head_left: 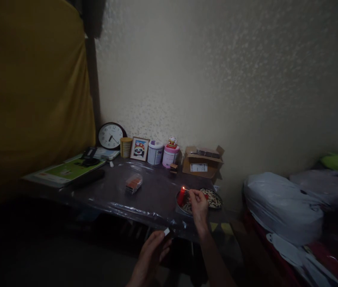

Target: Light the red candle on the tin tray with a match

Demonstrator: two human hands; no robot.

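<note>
My right hand (198, 204) reaches over a patterned plate (215, 199) at the table's right end and pinches a thin stick, likely a match, whose tip meets the small flame on a red candle (181, 195) standing on the plate. My left hand (153, 251) hangs lower, in front of the table edge, and holds a small white box (166, 231) between its fingertips. The room is dim and fine detail is hard to read.
The dark, plastic-covered table (153, 195) carries a clear box of orange things (133, 183), a wall clock (111, 136), a framed panda picture (139, 148), tins (155, 152), a cardboard box (202, 161) and green booklets (65, 171). White bags (282, 205) lie at the right.
</note>
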